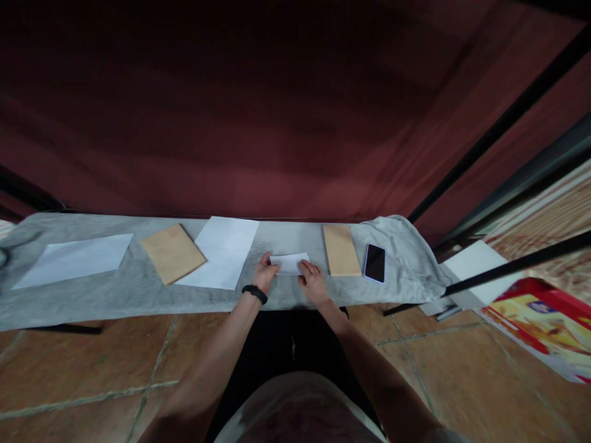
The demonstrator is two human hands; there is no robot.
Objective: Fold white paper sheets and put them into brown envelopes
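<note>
A small folded sheet of white paper (289, 264) lies in front of me on the grey cloth, between my two hands. My left hand (265, 274) pinches its left end, thumb on top and fingers behind the edge. At the right end, my right hand (314, 283) grips the paper, with its fingers bent over the corner. Left of my hands, a larger white sheet (226, 252) with a faint crease lies partly under a brown envelope (173, 253). To the right rests a second brown envelope or stack of them (341, 251).
A grey cloth (295, 299) covers the long narrow table. Another white sheet (76, 259) lies far left, and a phone (374, 263) sits to the right. Dark red fabric (258, 135) hangs behind the table. A red and yellow box (545, 323) stands on the tiled floor at right.
</note>
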